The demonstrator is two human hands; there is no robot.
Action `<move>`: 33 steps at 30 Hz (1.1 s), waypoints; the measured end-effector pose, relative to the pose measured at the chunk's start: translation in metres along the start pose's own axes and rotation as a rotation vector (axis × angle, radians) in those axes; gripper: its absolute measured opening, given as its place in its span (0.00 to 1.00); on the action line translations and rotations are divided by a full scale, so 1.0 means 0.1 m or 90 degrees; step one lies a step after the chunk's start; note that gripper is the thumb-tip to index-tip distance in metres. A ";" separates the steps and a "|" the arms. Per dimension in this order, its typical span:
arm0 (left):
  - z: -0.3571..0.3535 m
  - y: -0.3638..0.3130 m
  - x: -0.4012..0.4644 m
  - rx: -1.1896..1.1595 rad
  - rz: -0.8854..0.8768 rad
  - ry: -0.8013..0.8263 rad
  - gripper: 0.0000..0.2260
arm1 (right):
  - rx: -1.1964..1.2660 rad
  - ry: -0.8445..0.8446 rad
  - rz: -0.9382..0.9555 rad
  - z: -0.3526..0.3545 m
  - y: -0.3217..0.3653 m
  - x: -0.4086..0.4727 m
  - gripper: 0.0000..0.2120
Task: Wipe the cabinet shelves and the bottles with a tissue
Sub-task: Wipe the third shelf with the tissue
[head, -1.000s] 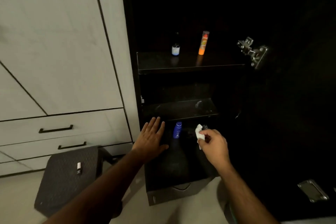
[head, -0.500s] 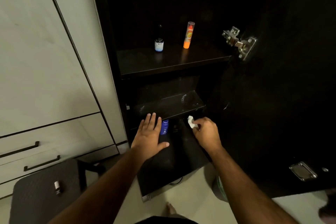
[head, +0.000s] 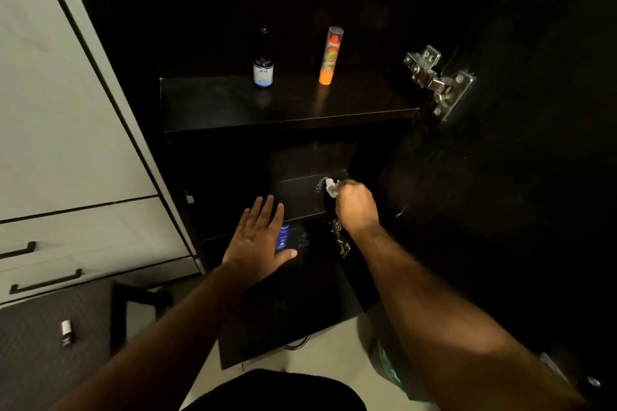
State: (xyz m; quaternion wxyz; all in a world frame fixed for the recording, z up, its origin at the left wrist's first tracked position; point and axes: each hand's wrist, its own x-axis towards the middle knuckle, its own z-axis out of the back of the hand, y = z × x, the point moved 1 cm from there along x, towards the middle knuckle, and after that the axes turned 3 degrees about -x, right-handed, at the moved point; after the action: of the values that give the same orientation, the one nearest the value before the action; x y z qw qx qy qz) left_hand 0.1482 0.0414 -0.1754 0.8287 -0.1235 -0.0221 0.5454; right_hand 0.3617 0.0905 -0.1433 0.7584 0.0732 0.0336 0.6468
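The right hand [head: 355, 207] reaches forward, fingers curled around a tissue [head: 331, 187] pressed onto the middle shelf [head: 300, 197]. The left hand [head: 258, 237] hovers flat, fingers straight, beside a blue bottle [head: 283, 237] below.

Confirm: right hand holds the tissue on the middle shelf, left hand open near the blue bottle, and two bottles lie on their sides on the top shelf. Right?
Not quite. In the head view the dark bottle and orange tube stand upright on the top shelf, not on their sides. The rest holds: right hand holds the tissue at the middle shelf, left hand open by the blue bottle.
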 end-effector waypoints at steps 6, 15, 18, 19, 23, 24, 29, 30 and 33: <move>-0.08 -0.03 0.07 -0.010 0.025 -0.047 0.43 | -0.029 0.042 0.099 -0.31 0.12 -0.14 0.24; -0.15 0.04 0.09 -0.056 0.039 -0.101 0.42 | -0.019 0.213 0.013 -0.33 -0.04 -0.08 0.45; -0.17 0.06 0.07 -0.058 0.035 -0.104 0.41 | -0.002 0.250 -0.045 -0.31 0.13 0.21 0.48; -0.17 0.07 0.08 -0.051 0.026 -0.101 0.41 | -0.003 0.253 -0.043 -0.32 0.17 0.24 0.48; -0.13 0.14 0.12 -0.037 -0.020 -0.080 0.40 | -0.012 0.247 0.003 -0.32 0.17 -0.03 0.46; -0.10 0.18 0.13 -0.033 -0.029 -0.068 0.40 | -0.031 0.248 -0.006 -0.31 0.14 -0.11 0.46; 0.03 0.33 0.14 -0.067 -0.054 -0.020 0.41 | -0.039 0.267 -0.140 -0.19 0.27 0.14 0.47; 0.06 0.35 0.12 -0.067 -0.066 -0.020 0.41 | -0.024 0.274 -0.160 -0.17 0.33 0.24 0.46; 0.08 0.41 0.08 -0.049 -0.105 -0.031 0.40 | -0.029 0.271 -0.181 -0.20 0.43 0.39 0.43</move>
State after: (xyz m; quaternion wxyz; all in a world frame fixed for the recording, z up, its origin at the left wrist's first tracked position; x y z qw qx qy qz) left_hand 0.1128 0.0657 -0.1778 0.8646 -0.1400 -0.0733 0.4769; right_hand 0.3228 0.1369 -0.1545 0.8189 -0.0873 0.1881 0.5352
